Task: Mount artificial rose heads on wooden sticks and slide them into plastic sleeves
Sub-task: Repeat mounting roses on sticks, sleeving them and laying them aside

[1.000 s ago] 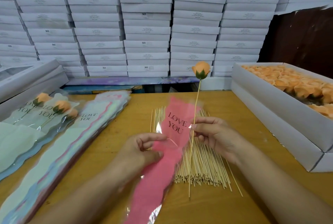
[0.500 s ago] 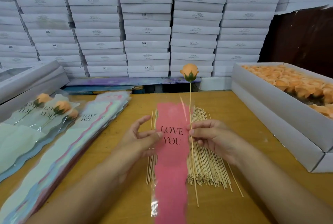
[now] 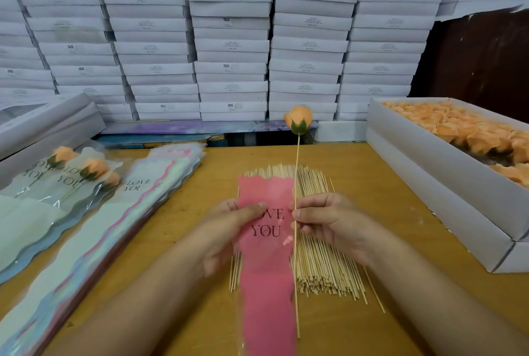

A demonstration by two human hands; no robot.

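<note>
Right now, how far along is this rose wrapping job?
Done: several sleeved roses lie at the table's left. In hand: the right hand pinches a stick already topped with a rose head; the left hand holds a pink sleeve, the stick not yet inside. Left: a box of rose heads, loose sticks, and empty sleeves.

sleeve in front of me over the sticks on the table, my left hand on its left edge, my right hand just right with the stem upright, rose on top. sleeve pile left, box of heads right, stacked boxes behind.
</note>
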